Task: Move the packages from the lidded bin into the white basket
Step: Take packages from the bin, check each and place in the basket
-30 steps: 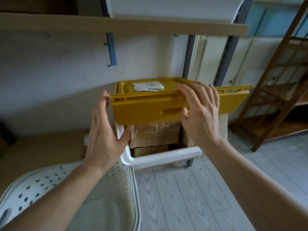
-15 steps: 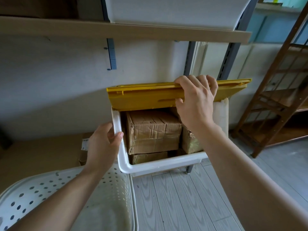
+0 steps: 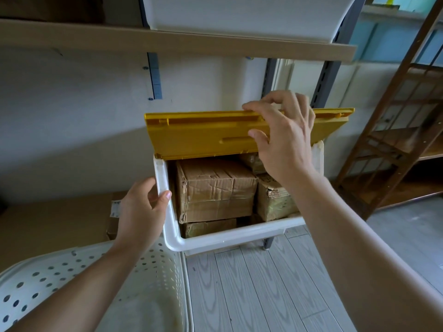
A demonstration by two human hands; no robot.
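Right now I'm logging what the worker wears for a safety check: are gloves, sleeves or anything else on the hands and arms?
No. The left hand and right hand are bare, without gloves. Both forearms are uncovered as far as the picture shows, with no sleeve edge in view. I see no watch, ring or wristband.

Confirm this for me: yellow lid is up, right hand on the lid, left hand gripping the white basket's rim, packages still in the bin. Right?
One slip: the head view shows the left hand gripping the bin's left rim, not the basket's, which sits lower left, apart from it. The rest stands: the lid is up, the right hand is on it, and the packages are in the bin.
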